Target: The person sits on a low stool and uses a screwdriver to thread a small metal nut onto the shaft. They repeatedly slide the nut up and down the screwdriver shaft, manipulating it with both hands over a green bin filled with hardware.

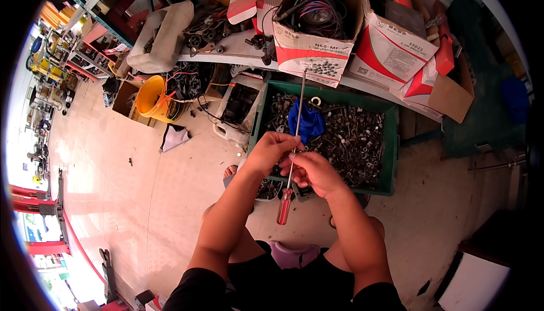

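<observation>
A long screwdriver [284,208] with a clear red handle points its thin metal shaft away from me, handle end nearest my body. My left hand [271,151] pinches the shaft around its middle, fingers closed. Just below that grip, on the other side of the shaft, my right hand [317,172] is closed on it too, with its fingers bent. Beneath the shaft a crumpled blue cloth [307,120] lies on a heap of loose bolts, nuts and washers [352,146]. That heap fills a green plastic crate [392,166] in front of me.
Behind the crate, a low shelf [224,58] carries metal parts, a cardboard box [311,50] of wires and more red-and-white boxes [394,47]. To the left stand a yellow bucket [152,96] and a whitish container [242,104] with dark contents. A red lift [48,247] is farther left.
</observation>
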`<state>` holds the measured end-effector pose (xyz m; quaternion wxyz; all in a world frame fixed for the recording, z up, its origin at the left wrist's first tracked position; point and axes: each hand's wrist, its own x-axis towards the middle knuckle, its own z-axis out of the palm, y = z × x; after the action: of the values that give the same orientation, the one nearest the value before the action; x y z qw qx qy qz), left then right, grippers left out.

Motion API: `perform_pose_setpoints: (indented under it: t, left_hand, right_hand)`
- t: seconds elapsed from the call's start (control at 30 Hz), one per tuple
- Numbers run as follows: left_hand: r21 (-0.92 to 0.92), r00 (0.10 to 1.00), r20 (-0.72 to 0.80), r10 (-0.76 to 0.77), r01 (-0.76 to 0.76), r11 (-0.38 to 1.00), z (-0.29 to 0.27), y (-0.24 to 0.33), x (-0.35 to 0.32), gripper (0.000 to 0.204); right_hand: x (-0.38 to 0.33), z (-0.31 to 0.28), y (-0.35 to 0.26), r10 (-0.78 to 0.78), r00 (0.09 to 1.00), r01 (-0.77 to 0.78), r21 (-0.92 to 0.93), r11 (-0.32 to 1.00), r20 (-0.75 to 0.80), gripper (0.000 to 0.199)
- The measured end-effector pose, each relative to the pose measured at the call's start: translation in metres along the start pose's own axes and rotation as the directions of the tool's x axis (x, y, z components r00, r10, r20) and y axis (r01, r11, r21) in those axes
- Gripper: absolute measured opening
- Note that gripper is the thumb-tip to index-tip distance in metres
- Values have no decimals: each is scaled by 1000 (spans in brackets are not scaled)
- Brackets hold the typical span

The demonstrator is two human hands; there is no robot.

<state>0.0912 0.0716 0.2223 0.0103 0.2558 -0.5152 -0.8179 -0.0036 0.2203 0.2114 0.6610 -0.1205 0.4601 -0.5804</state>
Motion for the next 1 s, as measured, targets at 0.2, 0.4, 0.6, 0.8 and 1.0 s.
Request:
perform_pose_setpoints:
  t: [0.2, 0.4, 0.6, 0.8, 1.0]
  left_hand:
    - [-164, 996, 82, -44, 57, 985, 0, 8, -5, 32]
    - [-76, 1000, 0, 4, -4, 997, -1, 5, 0, 28]
    - [127, 993, -105, 51, -37, 991, -1, 0, 4, 26]
    - [198, 980, -151, 128, -97, 975, -2, -8, 5, 24]
    - [-2, 999, -11, -35, 35, 999, -1, 4, -5, 30]
  right_hand:
    - [-8, 7, -9, -17, 992, -4, 159, 987, 127, 34]
    - [-4, 3, 0, -105, 985, 92, 93, 991, 139, 32]
    - [3, 6, 9, -121, 992, 121, 2, 993, -35, 26]
    - [10, 4, 17, -143, 986, 136, -78, 988, -82, 27]
    - [3, 7, 3, -46, 998, 46, -11, 999, -49, 29]
